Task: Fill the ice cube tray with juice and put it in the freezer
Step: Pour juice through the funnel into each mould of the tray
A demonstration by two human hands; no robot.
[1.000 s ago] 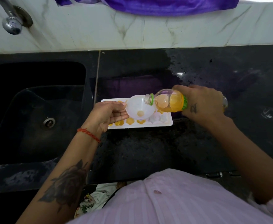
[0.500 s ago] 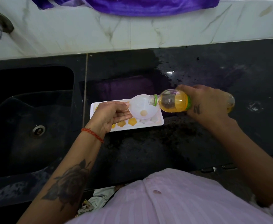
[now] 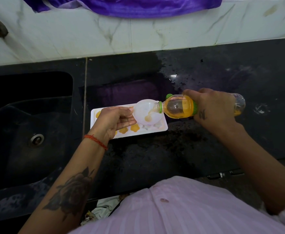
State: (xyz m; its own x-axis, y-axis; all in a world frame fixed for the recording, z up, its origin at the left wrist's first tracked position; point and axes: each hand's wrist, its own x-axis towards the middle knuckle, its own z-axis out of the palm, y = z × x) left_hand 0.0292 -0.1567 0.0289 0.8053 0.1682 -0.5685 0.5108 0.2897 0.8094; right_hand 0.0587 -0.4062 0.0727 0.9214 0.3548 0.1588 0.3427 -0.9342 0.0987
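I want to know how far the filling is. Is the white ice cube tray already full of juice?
Not full. The white ice cube tray shows orange juice in its left cells, but the right cells look pale and empty.

Soft, dim indoor light. The pale wall (image 3: 87, 41) is brightest, while the black tabletop (image 3: 239, 132) and sink (image 3: 28, 124) swallow detail. A small glare spot (image 3: 173, 76) shines on the wet stone. Wide-angle bending curves the edges; the corners look slightly soft.

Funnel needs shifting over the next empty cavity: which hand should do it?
Left, probably. The left hand already holds the funnel over the tray, while the right hand is busy tilting the juice bottle into it.
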